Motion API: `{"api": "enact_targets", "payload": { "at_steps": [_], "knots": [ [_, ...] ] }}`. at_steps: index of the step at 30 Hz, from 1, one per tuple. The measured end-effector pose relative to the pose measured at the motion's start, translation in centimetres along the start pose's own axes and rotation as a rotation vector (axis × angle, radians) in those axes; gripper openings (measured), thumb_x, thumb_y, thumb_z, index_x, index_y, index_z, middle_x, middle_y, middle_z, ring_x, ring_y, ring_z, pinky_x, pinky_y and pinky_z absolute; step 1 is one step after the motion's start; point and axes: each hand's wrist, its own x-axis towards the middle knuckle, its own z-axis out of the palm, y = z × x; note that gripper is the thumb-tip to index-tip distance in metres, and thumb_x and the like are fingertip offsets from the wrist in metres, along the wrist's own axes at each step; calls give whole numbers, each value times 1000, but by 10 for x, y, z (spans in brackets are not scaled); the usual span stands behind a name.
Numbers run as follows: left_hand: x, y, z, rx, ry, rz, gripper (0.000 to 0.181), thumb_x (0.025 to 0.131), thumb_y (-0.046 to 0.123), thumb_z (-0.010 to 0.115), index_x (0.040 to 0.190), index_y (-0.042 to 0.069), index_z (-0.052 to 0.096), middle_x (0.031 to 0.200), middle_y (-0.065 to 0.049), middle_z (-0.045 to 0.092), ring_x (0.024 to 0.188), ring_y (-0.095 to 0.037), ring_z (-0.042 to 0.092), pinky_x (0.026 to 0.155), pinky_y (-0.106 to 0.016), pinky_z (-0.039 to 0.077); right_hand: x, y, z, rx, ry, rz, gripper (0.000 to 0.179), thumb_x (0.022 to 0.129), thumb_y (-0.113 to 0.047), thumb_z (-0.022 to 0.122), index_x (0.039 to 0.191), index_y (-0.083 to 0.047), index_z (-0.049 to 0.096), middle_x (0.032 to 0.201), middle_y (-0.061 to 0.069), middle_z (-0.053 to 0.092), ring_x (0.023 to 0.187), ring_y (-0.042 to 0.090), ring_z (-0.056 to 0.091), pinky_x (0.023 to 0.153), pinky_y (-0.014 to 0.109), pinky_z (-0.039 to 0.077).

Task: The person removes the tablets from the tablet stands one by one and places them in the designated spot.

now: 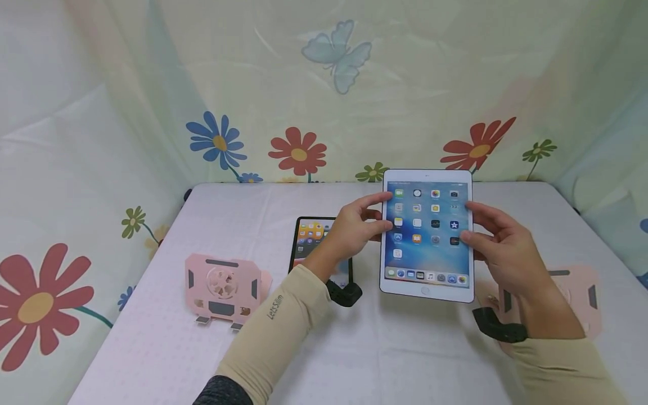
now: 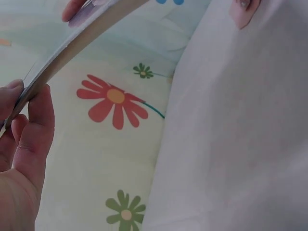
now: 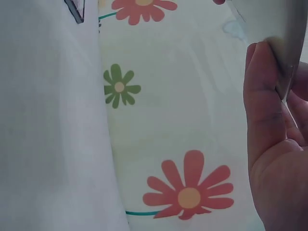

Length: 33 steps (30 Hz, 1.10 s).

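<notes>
A white-framed tablet [image 1: 427, 230] with a lit home screen is held up above the table in both hands. My left hand [image 1: 354, 225] pinches its left edge, thumb in front and other fingers at the side and behind. On the opposite edge my right hand [image 1: 506, 242] grips it, thumb over the front. The left wrist view shows the tablet's edge [image 2: 72, 50] between the left fingers and thumb. In the right wrist view the tablet's back [image 3: 284, 29] rests against the right fingers [image 3: 264, 106].
A dark-framed tablet [image 1: 309, 233] lies on the table [image 1: 405, 360], partly behind my left arm. Left of it stands a pink stand [image 1: 202, 287] with grey pads. Another pink stand [image 1: 582, 298] is partly hidden by my right forearm. A flowered curtain [image 1: 253, 67] hangs behind.
</notes>
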Motion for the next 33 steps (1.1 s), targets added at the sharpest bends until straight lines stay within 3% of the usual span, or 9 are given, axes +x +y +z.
{"api": "enact_targets", "payload": {
  "at_steps": [9, 22, 28, 33],
  "knots": [
    [1, -7, -10, -7, 20, -31, 53, 94, 6, 71, 141, 25, 59, 112, -1, 59, 102, -23, 60, 80, -31, 58, 6, 3, 11, 31, -32, 2, 56, 102, -10, 57, 155, -11, 38, 127, -8, 53, 92, -1, 66, 73, 21, 56],
    [7, -24, -23, -25, 67, -91, 52, 94, 5, 70, 140, 26, 60, 125, 9, 57, 103, -22, 60, 83, -32, 57, 15, 8, 32, 102, -63, 68, 57, 103, -13, 57, 156, -12, 36, 130, 6, 49, 92, 2, 66, 75, 23, 56],
    [7, -29, -28, -51, 89, -116, 52, 94, 5, 70, 139, 28, 60, 123, 7, 57, 103, -23, 60, 84, -33, 57, 19, 11, 46, 115, -27, 94, 54, 105, -13, 53, 155, -13, 36, 141, 19, 45, 98, 2, 62, 77, 21, 55],
    [7, -34, -29, -70, 92, -133, 52, 93, 4, 71, 138, 27, 61, 121, 4, 58, 101, -23, 60, 85, -33, 56, 21, 17, 54, 156, -5, 101, 51, 105, -12, 51, 155, -12, 37, 140, 16, 44, 101, 4, 60, 77, 20, 55]
  ]
}}
